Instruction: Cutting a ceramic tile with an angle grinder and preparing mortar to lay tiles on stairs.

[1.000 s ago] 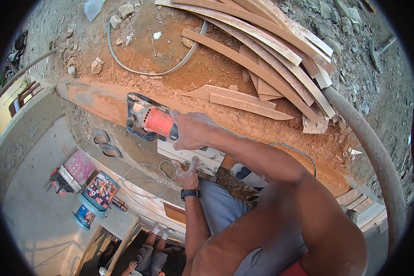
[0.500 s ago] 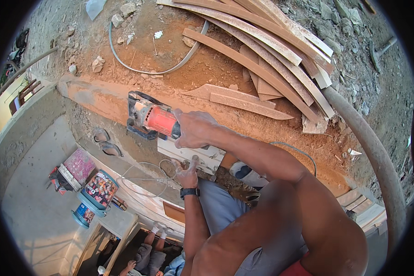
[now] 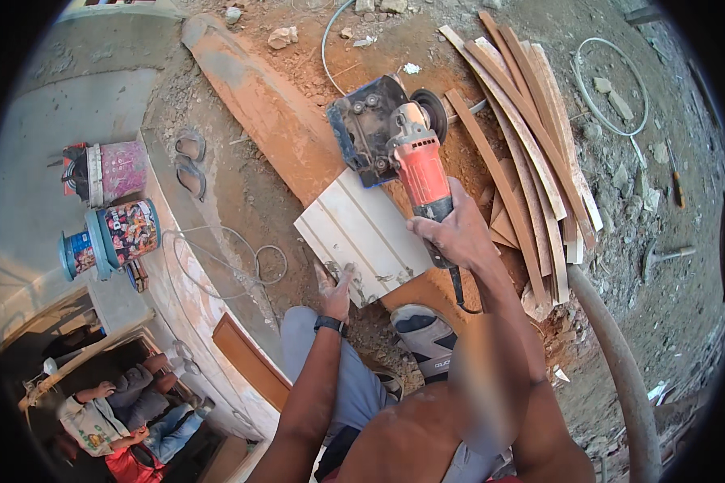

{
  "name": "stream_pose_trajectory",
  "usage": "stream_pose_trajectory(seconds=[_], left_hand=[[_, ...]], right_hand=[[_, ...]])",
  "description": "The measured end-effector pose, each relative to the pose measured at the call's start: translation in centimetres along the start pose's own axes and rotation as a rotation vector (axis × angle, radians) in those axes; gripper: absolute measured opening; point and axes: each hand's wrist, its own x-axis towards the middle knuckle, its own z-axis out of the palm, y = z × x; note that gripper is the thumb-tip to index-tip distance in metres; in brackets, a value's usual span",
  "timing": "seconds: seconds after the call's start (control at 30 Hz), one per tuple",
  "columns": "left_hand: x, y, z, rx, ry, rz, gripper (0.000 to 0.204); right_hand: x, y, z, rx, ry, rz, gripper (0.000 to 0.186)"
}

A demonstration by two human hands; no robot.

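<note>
The grinder (image 3: 424, 171) is red-and-black, the white panel (image 3: 359, 232) brown-striped.

The grinder (image 3: 421, 167) hides some right fingers (image 3: 458, 191) — the lower edge crops a hose (image 3: 619, 366).

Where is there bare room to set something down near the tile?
The dusty orange ledge has a bare stretch beyond the white tile, between sandals and grinder. The rough ground between sandals and tile looks mostly free too. It's crowded right of the grinder, where long strips are piled.

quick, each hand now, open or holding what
Left hand: touching the pale tile at its edge, grip unclear.
Right hand: closed, holding the red grinder.
</note>
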Motion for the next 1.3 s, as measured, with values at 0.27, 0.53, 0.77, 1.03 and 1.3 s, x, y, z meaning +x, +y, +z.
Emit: stream_pose_trajectory(seconds=[0.27, 0.53, 0.77, 1.03, 1.3], left_hand=[[-3.7, -2.8, -0.6, -0.216, -0.046, -0.365, 0.037], [-3.9, -2.2, 0.6, 0.022, 0.224, 0.001, 0.057], [-5.1, 1.1, 1.0, 0.347, 0.242, 0.523, 0.057], [-5.0, -1.1, 0.7, 0.322, 0.274, 0.377, 0.052], [-6.8, -0.5, 2.5, -0.255, -0.542, 0.183, 0.059]], right_hand=[[-5.4, 1.5, -0.4, -0.016, 0.152, -0.121, 0.071], [-7.4, 3.2, 0.2, 0.0, 0.101, -0.089, 0.062], [-7.6, 2.3, 4.2, 0.007, -0.017, -0.245, 0.053], [-8.2, 1.3, 7.3, 0.006, -0.091, -0.229, 0.06], [-8.8, -0.1, 10.2, 0.114, -0.254, -0.152, 0.06]])
